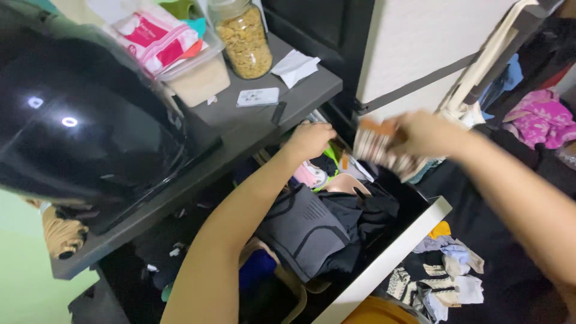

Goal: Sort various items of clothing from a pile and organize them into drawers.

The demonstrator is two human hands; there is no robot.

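My left hand [309, 140] reaches into the back of an open white drawer [384, 264] full of folded clothes, fingers curled among small garments under the grey shelf edge. My right hand [420, 133] hovers above the drawer, closed on a blurred striped brown-and-white piece of cloth [378, 147]. A dark grey garment [303, 231] with black lines lies on top of the pile in the drawer, with black clothes beside it.
A grey shelf [252, 117] above the drawer carries a glass jar of cereal [243, 39], a plastic box with pink packets [180, 57], a crumpled tissue [295, 67] and a small card [258, 96]. A shiny black helmet [84, 120] sits at left. Socks [444, 270] lie on the floor.
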